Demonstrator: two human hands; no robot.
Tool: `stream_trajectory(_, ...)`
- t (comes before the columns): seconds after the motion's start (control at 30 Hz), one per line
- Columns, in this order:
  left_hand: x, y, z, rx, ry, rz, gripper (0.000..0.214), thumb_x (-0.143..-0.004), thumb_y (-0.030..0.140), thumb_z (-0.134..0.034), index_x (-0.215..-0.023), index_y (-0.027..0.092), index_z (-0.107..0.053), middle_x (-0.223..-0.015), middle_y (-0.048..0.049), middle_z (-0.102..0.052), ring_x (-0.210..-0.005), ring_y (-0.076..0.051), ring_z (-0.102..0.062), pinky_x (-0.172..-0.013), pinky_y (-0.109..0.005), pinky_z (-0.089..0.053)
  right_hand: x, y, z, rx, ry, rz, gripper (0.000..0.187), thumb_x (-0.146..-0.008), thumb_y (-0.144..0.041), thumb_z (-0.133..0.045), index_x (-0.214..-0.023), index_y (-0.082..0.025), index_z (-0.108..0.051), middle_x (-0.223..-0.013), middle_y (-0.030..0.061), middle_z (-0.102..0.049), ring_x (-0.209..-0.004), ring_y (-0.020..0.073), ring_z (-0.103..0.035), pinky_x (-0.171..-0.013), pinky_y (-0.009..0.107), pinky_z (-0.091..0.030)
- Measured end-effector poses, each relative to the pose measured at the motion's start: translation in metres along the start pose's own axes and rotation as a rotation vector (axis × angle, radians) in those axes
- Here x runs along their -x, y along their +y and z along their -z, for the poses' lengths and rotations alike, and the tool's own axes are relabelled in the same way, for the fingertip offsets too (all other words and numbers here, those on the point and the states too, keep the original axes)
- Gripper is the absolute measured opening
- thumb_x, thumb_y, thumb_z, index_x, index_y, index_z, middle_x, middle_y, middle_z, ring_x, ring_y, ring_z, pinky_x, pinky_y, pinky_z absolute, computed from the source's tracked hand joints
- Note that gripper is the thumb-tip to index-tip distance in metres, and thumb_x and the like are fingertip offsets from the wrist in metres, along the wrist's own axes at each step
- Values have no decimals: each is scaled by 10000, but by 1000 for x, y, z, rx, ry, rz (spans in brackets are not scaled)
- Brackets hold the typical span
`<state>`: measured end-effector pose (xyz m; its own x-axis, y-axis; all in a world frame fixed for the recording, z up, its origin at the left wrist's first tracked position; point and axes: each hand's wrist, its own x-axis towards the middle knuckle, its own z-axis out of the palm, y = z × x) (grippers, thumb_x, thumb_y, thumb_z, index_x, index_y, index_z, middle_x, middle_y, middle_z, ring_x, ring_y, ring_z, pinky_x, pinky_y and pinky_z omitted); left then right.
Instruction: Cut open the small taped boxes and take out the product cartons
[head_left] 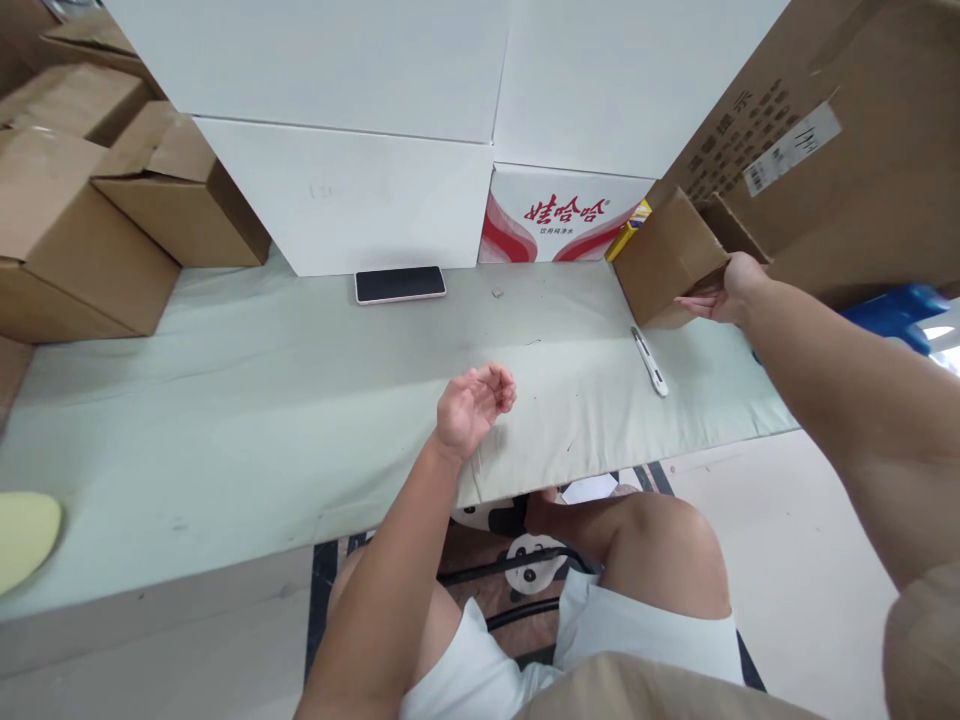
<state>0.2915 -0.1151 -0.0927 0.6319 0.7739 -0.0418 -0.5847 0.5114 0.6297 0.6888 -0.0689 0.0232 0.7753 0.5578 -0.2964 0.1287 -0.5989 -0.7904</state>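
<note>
My left hand (474,405) is held over the cloth near the front edge, palm turned up. Its fingers are loosely curled with nothing visible in them. At the right, my right hand (726,290) reaches to the near corner of a small cardboard box (664,260) whose top is open. The fingers lie stretched out along the box's near side; whether the thumb is inside cannot be made out. A white utility knife (649,362) lies on the cloth just in front of that box.
Pale green cloth (247,400) covers the table. A phone (400,284) lies before stacked white cartons (360,190). Brown boxes (176,190) stand at left, a large carton (862,180) at right. A yellow box (628,232), a blue item (896,312) and a yellow rounded object (26,540) also show.
</note>
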Motion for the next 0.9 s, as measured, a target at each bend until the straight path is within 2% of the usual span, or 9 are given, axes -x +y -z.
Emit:
stream_trajectory(0.1, -2, -2, 1, 1, 2, 11, 446, -694, 588, -693, -761, 147, -673, -669, -20, -546, -636, -131, -507, -627, -270, -363, -3, -6, -5, -71, -13, -62, 459, -1024, -378, -207, -1189, -30, -457, -1272, 307, -580, -983, 166, -712, -776, 304, -519)
stream_trajectory(0.2, -3, -3, 2, -5, 7, 9, 443, -707, 583, -671, -764, 144, -670, -672, -22, -544, -635, -134, -505, -627, -278, -362, -4, -10, -10, -111, -13, -63, 696, -1040, -529, -160, -1440, 29, -274, -1352, 349, -515, -997, 164, -706, -748, 291, -513)
stream_trajectory(0.27, -3, -3, 2, -11, 6, 8, 436, -715, 575, -660, -767, 142, -670, -677, -26, -546, -638, -137, -506, -625, -284, -364, -4, -9, -13, -128, -6, -52, 783, -1038, -581, -117, -1539, 21, -123, -1406, 363, -470, -1005, 151, -704, -747, 274, -514)
stream_trajectory(0.33, -3, -3, 2, -12, -1, 12, 434, -715, 571, -663, -769, 140, -669, -680, -27, -545, -642, -137, -506, -627, -286, -363, -3, -4, -15, -142, -6, -40, 799, -1038, -592, -86, -1576, -1, -85, -1441, 346, -457, -1013, 129, -697, -761, 244, -515)
stream_trajectory(0.5, -2, -1, 0, 25, -1, 17, 445, -695, 575, -683, -777, 138, -665, -681, -21, -532, -649, -132, -492, -639, -280, -344, 7, 19, -19, -85, -36, -64, 749, -1058, -581, -161, -1546, -25, -277, -1349, 265, -566, -1012, 142, -672, -798, 265, -535)
stream_trajectory(0.6, 2, 0, -1, 53, 15, 2, 448, -676, 576, -685, -774, 139, -660, -684, -23, -526, -653, -137, -481, -645, -283, -326, 25, 30, -32, 21, -64, -62, 575, -1051, -562, -374, -1404, -126, -502, -1210, 140, -638, -964, 155, -656, -838, 328, -568)
stream_trajectory(0.73, 12, 5, 1, 95, 47, -66, 425, -678, 560, -646, -766, 144, -642, -677, -30, -515, -648, -144, -462, -640, -292, -302, 66, 27, -78, 179, -196, 157, 166, -971, -258, -578, -1107, -183, -636, -1129, 79, -678, -923, 133, -648, -848, 309, -564)
stream_trajectory(0.8, 17, 12, 5, 127, 69, -112, 423, -671, 562, -637, -758, 148, -633, -658, -25, -503, -633, -143, -453, -637, -295, -295, 94, 17, -114, 246, -307, 340, 185, -869, -77, -539, -949, -195, -656, -1072, 64, -708, -907, 138, -662, -849, 299, -554)
stream_trajectory(0.9, 27, 27, 15, 180, 128, -207, 413, -679, 562, -614, -742, 154, -615, -638, -15, -482, -610, -135, -446, -630, -288, -287, 142, -8, -181, 324, -495, 623, 276, -757, -21, -476, -786, -200, -684, -929, 36, -734, -895, 154, -680, -893, 318, -553)
